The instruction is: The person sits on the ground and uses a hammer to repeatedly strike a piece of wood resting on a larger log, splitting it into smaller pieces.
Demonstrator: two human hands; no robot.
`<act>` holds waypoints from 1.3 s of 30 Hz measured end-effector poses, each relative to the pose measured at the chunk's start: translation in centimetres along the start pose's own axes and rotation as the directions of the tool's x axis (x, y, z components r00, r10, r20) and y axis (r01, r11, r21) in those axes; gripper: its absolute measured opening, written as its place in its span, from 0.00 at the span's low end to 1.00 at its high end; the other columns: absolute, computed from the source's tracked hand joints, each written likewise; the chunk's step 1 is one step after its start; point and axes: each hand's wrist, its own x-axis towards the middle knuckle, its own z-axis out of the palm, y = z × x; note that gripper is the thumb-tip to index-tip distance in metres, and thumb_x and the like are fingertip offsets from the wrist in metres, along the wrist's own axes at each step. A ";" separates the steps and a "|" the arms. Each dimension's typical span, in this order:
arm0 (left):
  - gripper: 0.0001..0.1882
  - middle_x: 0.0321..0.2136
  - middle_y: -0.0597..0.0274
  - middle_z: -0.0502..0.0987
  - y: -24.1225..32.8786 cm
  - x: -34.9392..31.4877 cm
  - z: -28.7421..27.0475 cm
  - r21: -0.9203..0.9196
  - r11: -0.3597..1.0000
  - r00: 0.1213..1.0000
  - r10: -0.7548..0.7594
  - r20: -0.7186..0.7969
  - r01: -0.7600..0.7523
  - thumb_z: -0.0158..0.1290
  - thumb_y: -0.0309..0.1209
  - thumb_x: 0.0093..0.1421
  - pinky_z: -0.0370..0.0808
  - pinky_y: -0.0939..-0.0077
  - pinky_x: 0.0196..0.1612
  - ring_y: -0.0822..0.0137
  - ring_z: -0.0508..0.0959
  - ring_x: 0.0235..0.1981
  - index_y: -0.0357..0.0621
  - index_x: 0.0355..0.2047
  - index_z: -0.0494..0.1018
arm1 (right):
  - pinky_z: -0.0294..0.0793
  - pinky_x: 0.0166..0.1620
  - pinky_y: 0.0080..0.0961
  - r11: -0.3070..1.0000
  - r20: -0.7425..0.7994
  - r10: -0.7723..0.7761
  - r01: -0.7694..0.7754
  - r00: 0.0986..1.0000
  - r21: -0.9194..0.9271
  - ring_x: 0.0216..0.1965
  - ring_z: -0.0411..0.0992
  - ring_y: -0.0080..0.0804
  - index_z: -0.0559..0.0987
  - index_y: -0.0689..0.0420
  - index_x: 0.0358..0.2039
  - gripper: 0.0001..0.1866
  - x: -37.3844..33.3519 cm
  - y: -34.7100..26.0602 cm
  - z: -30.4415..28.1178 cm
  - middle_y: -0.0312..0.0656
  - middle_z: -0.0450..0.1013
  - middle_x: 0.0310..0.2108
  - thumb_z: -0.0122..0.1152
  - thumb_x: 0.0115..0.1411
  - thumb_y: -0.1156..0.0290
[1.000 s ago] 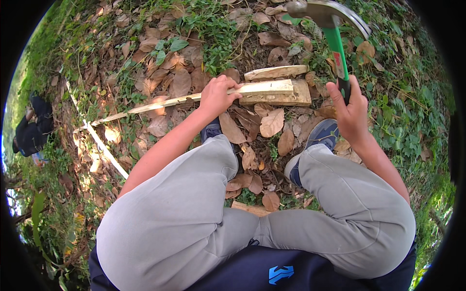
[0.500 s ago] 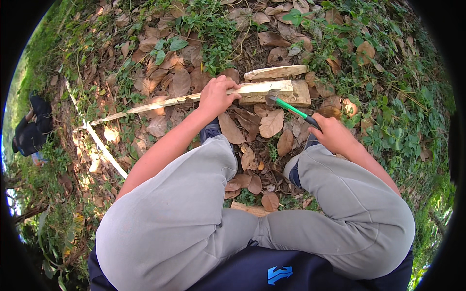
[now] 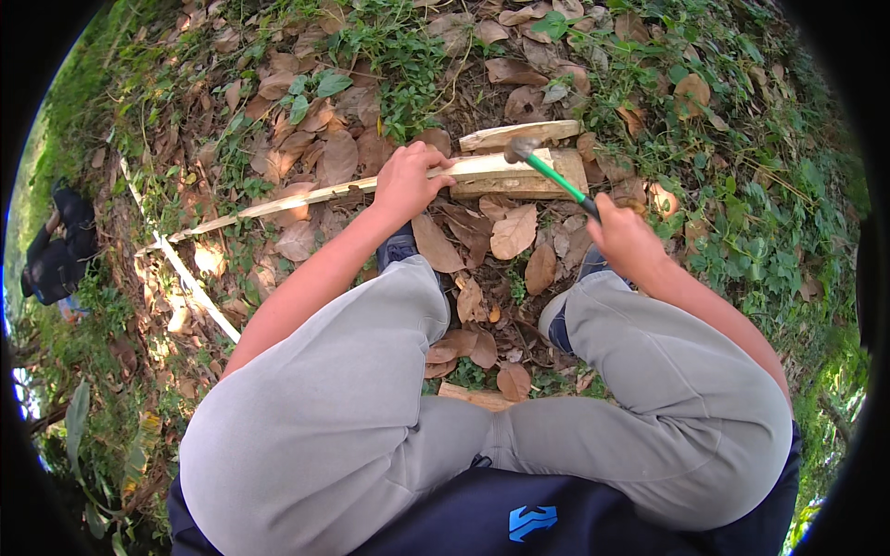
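In the head view, the fingers of your left hand [image 3: 406, 181] pinch a long wooden strip [image 3: 484, 168], with the thumb on the side toward you and the other fingers over the far side. To the right of those fingers the strip lies along a wooden block [image 3: 569, 165]; to the left it runs well out over the ground, which is strewn with dry leaves [image 3: 513, 232], to near a second pale strip [image 3: 199, 289]. The strip should prove light and stiff across its broader right end, springy along the thin left run, and liable to split along the grain; its rough edges should grip well but may leave splinters. Your hold just left of the block looks sound; keep the fingertips clear of the strip's right end. The fingers of your right hand [image 3: 626, 233] are wrapped round the dark grip of a green-handled hammer [image 3: 561, 181], its head up and to the left of them, over the strip's right end; whether it touches cannot be told. Judge the hammer head-heavy and rigid, best held low on that grip, as you have it. Beyond the block, to the right of your left fingers, lies a short split piece [image 3: 519, 135].
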 end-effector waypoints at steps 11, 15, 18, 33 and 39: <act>0.15 0.34 0.61 0.73 -0.2 -0.1 -0.3 -0.004 1.000 1.000 0.002 -0.014 -0.002 0.69 0.38 0.54 0.75 0.58 0.48 0.55 0.77 0.45 0.54 0.43 0.86 | 0.72 0.36 0.51 0.993 0.226 0.111 -0.115 0.968 0.005 0.30 0.75 0.59 0.73 0.63 0.43 0.15 1.5 0.0 -1.4 0.57 0.75 0.27 0.58 0.69 0.62; 0.15 0.36 0.61 0.76 0.0 -0.1 -0.5 0.026 0.999 1.000 -0.020 0.007 0.019 0.70 0.39 0.55 0.76 0.59 0.50 0.55 0.78 0.45 0.54 0.42 0.86 | 0.66 0.30 0.40 0.992 0.213 0.121 -0.127 0.970 0.016 0.23 0.68 0.37 0.74 0.62 0.37 0.15 2.8 -2.8 -6.7 0.47 0.69 0.21 0.59 0.69 0.61; 0.15 0.36 0.61 0.76 -0.4 -0.4 -0.6 0.026 0.999 0.999 -0.032 0.010 0.031 0.70 0.39 0.55 0.76 0.59 0.50 0.55 0.78 0.45 0.54 0.42 0.86 | 0.66 0.28 0.43 0.996 -0.046 -0.077 0.078 0.996 0.032 0.20 0.67 0.45 0.74 0.64 0.37 0.16 3.3 -4.3 -9.2 0.49 0.70 0.19 0.59 0.70 0.61; 0.16 0.35 0.61 0.73 -0.3 -0.4 -0.5 0.012 1.000 1.000 -0.029 0.002 0.029 0.70 0.38 0.54 0.75 0.59 0.50 0.55 0.77 0.46 0.54 0.43 0.86 | 0.78 0.45 0.55 0.985 0.281 0.141 -0.106 0.949 -0.137 0.39 0.79 0.63 0.74 0.62 0.46 0.16 1.6 -0.5 -0.6 0.61 0.79 0.34 0.56 0.68 0.62; 0.15 0.35 0.60 0.73 0.1 -0.4 -0.6 -0.002 1.000 1.000 -0.024 -0.003 0.024 0.70 0.38 0.54 0.75 0.58 0.49 0.55 0.77 0.46 0.54 0.43 0.86 | 0.72 0.36 0.48 0.999 0.326 0.031 -0.022 0.945 -0.032 0.29 0.74 0.58 0.74 0.63 0.39 0.16 3.0 -0.6 -4.3 0.58 0.74 0.25 0.59 0.68 0.60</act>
